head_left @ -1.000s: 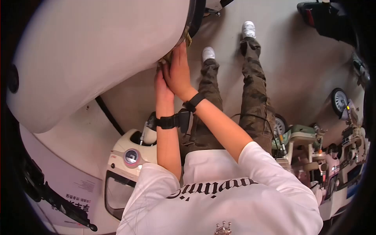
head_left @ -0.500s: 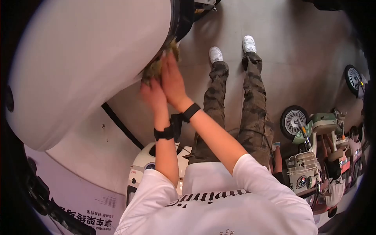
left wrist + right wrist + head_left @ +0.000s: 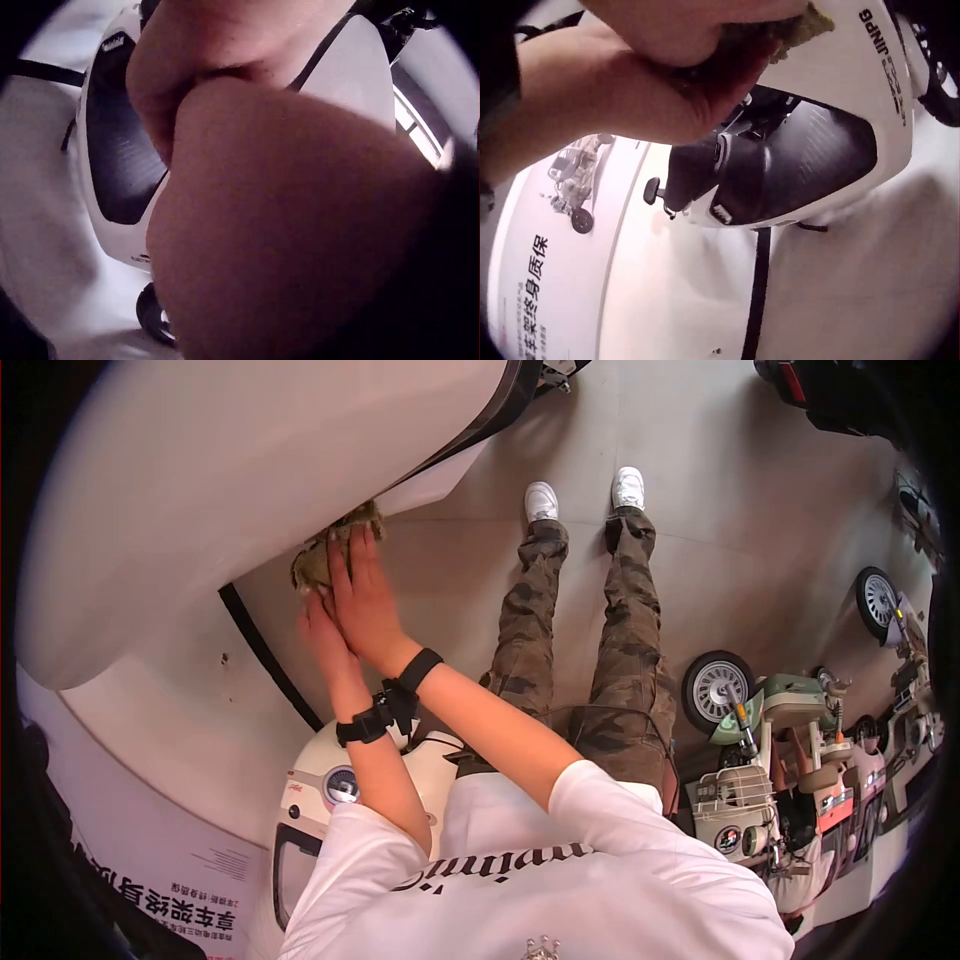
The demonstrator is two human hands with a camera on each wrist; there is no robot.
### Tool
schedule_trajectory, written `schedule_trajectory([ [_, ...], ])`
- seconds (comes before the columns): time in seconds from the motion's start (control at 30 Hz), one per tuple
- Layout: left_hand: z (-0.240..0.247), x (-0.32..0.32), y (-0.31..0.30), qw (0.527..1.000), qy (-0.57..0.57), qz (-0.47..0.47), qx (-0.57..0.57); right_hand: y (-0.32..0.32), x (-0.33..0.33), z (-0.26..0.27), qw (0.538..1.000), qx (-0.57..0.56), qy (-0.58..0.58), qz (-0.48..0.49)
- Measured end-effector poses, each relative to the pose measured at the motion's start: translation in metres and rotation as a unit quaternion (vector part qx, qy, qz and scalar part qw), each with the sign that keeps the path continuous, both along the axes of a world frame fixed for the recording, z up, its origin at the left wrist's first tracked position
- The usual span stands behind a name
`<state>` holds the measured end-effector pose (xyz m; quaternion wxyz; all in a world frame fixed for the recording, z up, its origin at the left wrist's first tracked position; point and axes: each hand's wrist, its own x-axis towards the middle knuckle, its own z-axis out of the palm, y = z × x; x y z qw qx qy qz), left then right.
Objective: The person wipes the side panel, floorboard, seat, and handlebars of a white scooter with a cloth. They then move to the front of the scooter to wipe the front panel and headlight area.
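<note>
A greenish-brown cloth [image 3: 318, 560] lies against the lower edge of a large white vehicle body [image 3: 250, 470], upper left in the head view. My right hand [image 3: 370, 600] presses on it with straight fingers over its near side. Close beside it, my left hand [image 3: 328, 640] grips the cloth's near edge, its fingertips partly hidden. In the right wrist view the cloth [image 3: 806, 31] sticks out past the two hands, which overlap there. The left wrist view is mostly filled by the hands and hides the cloth.
A cream scooter [image 3: 310, 780] stands below my left forearm. Several small scooters with a wire basket [image 3: 735, 795] line the right side. A printed board [image 3: 190, 870] lies lower left. The vehicle's dark glossy panel [image 3: 817, 150] shows in the right wrist view.
Both hands and the cloth have moved left and toward me along the white body's lower edge. The head view has shifted too.
</note>
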<state>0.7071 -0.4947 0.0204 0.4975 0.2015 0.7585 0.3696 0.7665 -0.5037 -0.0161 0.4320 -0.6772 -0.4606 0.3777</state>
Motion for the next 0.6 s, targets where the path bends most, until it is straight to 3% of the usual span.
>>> schedule_trajectory([
  [0.03, -0.006, 0.001, -0.002, 1.0, -0.001, 0.003, -0.001, -0.001, -0.001, -0.001, 1.0, 0.018, -0.009, 0.013],
  [0.1, -0.026, 0.008, -0.002, 0.991, -0.113, 0.007, -0.074, -0.006, 0.023, -0.019, 0.999, 0.005, -0.029, -0.014],
  [0.17, -0.048, 0.034, 0.001, 0.936, -0.337, 0.033, -0.095, -0.013, 0.06, -0.036, 0.994, -0.04, -0.06, -0.079],
  [0.23, -0.063, 0.083, 0.016, 0.916, -0.353, 0.05, -0.182, -0.008, 0.107, -0.054, 0.99, -0.053, -0.042, -0.124],
  [0.3, -0.093, 0.104, 0.016, 0.917, -0.357, 0.101, -0.146, -0.002, 0.127, -0.064, 0.991, -0.031, -0.014, -0.126],
  [0.37, -0.103, 0.099, 0.01, 0.916, -0.356, 0.15, -0.106, 0.008, 0.132, -0.06, 0.986, -0.076, 0.142, -0.044],
  [0.43, -0.097, 0.071, 0.001, 0.936, -0.304, 0.159, -0.08, 0.015, 0.103, -0.053, 0.977, -0.111, 0.165, -0.075],
  [0.47, -0.098, 0.045, -0.02, 0.951, -0.293, 0.089, 0.039, 0.014, 0.093, -0.048, 0.958, -0.223, 0.179, 0.002],
  [0.5, -0.102, 0.005, -0.027, 0.953, -0.286, 0.088, 0.042, 0.013, 0.082, -0.041, 0.922, -0.328, 0.191, 0.078],
  [0.53, -0.104, -0.048, -0.026, 0.99, -0.114, -0.045, 0.066, -0.004, 0.052, -0.049, 0.966, -0.198, 0.15, 0.068],
  [0.57, -0.103, -0.094, -0.019, 0.979, 0.063, -0.176, 0.086, -0.02, 0.025, -0.056, 0.991, -0.064, 0.104, 0.052],
  [0.6, -0.085, -0.098, -0.006, 0.919, 0.237, -0.297, 0.102, -0.02, 0.025, -0.043, 0.991, -0.059, 0.11, 0.049],
])
